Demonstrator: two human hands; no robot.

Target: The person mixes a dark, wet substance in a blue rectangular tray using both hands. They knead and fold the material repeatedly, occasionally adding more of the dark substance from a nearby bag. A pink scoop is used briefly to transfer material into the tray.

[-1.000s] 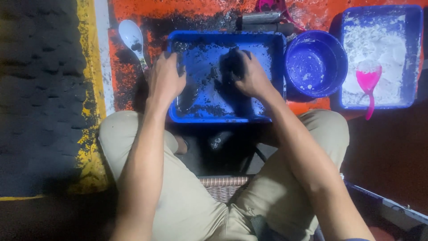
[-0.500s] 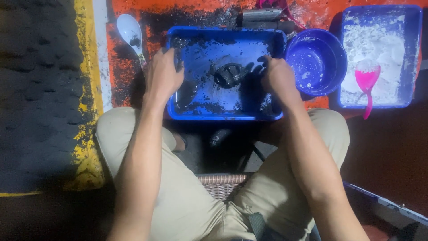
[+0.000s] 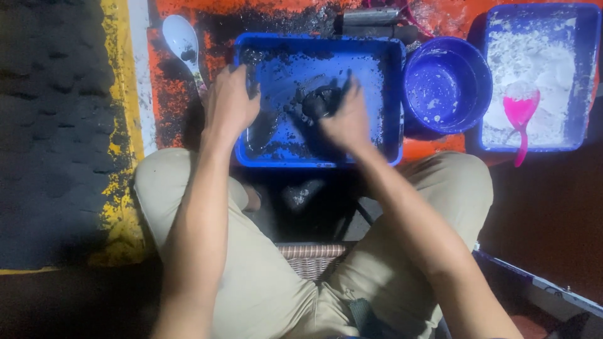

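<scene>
While a seated person leans over a blue rectangular tray [image 3: 389,94] smeared with black paste, the right hand [image 3: 345,122] curls around a dark lump [image 3: 317,103] of that paste in the middle of the tray, fingers closed on it. The left hand [image 3: 229,103] grips the tray's near-left rim, steadying it. The work appears to be at the kneading or shaping stage; the next move likely calls for a firm squeeze without letting the tray slide. Two blue trays are counted: this one, and a second tray [image 3: 587,75] of white powder well to the right of the right hand. One round blue bowl [image 3: 446,85] sits between them. One pink scoop [image 3: 520,110] lies in the powder; one white spoon [image 3: 182,41] lies just beyond the left hand.
</scene>
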